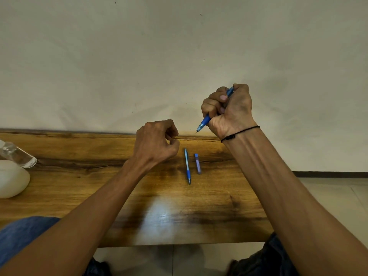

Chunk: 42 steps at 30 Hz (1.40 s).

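My right hand (pixel 229 108) is raised above the far edge of the wooden table (pixel 79 176) and grips a blue mechanical pencil (pixel 204 123) in its fist, tip pointing down and left. My left hand (pixel 157 142) hovers over the table with fingers curled, thumb against forefinger; whether it pinches something tiny I cannot tell. On the table between my hands lies a second blue mechanical pencil (pixel 187 166), tip toward me. Beside it, to the right, lies a small blue lead case (pixel 197 163).
A clear plastic bottle (pixel 18 154) lies at the table's left edge, next to a white rounded object (pixel 12 179). A pale wall stands right behind the table. The table's right end gives onto a tiled floor (pixel 338 196). My knees in jeans show below.
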### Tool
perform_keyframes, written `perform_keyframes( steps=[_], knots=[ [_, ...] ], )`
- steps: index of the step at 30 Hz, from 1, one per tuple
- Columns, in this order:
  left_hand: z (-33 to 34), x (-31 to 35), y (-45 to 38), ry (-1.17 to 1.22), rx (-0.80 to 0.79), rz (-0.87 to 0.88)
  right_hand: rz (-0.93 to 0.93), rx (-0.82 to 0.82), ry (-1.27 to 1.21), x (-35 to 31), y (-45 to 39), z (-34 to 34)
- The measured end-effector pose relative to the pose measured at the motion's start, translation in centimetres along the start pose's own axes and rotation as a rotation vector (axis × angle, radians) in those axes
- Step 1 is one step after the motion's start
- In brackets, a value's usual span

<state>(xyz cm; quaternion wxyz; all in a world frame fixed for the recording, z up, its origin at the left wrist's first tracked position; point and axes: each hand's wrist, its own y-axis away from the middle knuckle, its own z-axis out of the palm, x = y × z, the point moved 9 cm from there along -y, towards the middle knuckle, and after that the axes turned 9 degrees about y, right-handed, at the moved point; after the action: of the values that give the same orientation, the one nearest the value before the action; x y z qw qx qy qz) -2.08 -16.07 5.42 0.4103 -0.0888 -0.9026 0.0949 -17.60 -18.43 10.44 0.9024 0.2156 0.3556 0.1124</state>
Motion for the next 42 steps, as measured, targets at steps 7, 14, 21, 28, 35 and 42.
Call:
perform_keyframes(
  steps=[7, 14, 21, 28, 35, 42],
  knots=[
    [-0.1, 0.0, 0.0, 0.002, 0.002, 0.008, 0.021, 0.006, -0.028, 0.2, -0.2, -0.1],
    [-0.1, 0.0, 0.1, 0.01, 0.004, 0.005, 0.029, 0.013, -0.043, 0.2, -0.3, -0.2],
    [-0.1, -0.1, 0.1, 0.007, 0.0, 0.016, 0.033, 0.025, -0.048, 0.3, -0.4, -0.3],
    [0.1, -0.4, 0.0, 0.018, -0.004, 0.015, 0.045, 0.013, -0.032, 0.5, -0.9, -0.5],
    [0.7, -1.9, -0.6, 0.298, -0.025, -0.117, -0.002, 0.025, 0.069, 1.3, -2.4, -1.8],
    [4.4, -1.1, 0.1, 0.846, -0.434, -0.357, -0.035, 0.079, 0.188, 3.4, -3.8, -4.0]
  ],
)
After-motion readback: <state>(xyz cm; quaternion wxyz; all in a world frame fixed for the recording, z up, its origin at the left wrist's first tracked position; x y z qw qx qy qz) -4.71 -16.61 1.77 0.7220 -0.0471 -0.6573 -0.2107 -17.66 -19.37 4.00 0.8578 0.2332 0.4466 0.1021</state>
